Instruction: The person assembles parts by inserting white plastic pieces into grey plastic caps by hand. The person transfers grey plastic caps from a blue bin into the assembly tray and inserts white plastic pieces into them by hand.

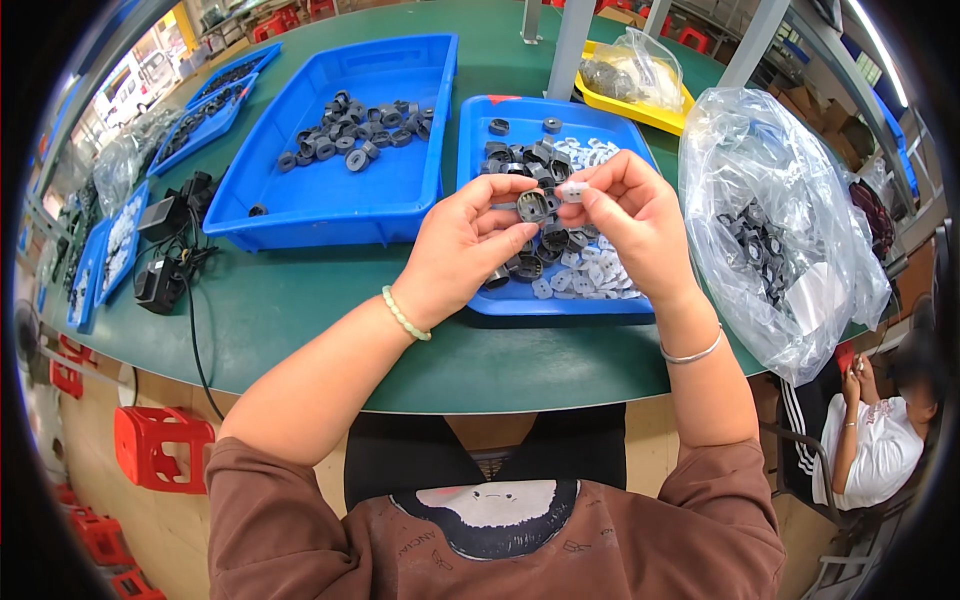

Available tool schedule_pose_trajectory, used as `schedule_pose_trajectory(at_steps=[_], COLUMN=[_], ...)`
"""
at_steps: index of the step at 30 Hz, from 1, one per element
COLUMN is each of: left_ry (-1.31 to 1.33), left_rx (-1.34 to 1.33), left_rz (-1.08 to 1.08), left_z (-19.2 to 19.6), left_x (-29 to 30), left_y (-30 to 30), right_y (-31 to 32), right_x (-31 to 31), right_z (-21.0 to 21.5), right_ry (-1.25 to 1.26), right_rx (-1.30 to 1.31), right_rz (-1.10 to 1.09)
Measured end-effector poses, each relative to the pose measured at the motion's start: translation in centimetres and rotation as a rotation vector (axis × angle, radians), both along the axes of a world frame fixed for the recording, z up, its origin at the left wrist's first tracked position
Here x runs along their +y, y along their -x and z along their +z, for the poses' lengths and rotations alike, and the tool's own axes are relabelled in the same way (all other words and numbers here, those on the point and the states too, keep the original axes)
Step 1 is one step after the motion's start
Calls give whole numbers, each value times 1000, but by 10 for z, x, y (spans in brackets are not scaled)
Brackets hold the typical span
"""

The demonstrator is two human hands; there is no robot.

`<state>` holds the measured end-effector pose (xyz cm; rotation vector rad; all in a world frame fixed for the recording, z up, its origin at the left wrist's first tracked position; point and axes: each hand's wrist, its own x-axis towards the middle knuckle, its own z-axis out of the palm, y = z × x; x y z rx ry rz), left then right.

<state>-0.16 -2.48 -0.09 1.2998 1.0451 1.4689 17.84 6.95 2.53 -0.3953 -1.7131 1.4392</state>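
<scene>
Above a small blue tray (480, 300) on a green table (300, 310), the left hand (455, 250) pinches one dark grey ring-shaped part (532, 206) between thumb and fingers, while the right hand (635, 215) closes its fingertips on one small white piece (572, 190) touching that part. One larger blue tray (300, 215) holds more dark rings, too many to count. One clear plastic bag (780, 220) stands beside the right hand.

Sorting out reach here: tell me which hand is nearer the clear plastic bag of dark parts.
Right. The right hand is just left of the clear plastic bag; the left hand lies farther left, beyond it.
</scene>
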Motion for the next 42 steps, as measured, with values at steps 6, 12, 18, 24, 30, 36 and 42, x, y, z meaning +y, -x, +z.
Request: schedule_pose_trajectory(at_steps=[6, 12, 18, 24, 30, 36, 42], left_ry=[-32, 22, -64, -11, -26, -20, 59], left_rx=[41, 43, 36, 127, 46, -138, -304], left_rz=[-11, 85, 58, 76, 75, 47, 10], left_z=[-1, -1, -5, -3, -5, -4, 5], left_x=[1, 0, 2, 0, 3, 4, 3], left_y=[-1, 1, -4, -4, -5, -2, 0], right_y=[-1, 4, 5, 6, 11, 16, 12], right_x=[-2, -14, -10, -11, -11, -16, -12], right_z=[4, 10, 2, 2, -1, -7, -4], right_ry=[69, -9, 85, 71, 101, -696, -389], right_rx=[-160, -214, -190, -230, -237, -296, -153], right_rz=[182, 115, 52, -32, -25, -344, -217])
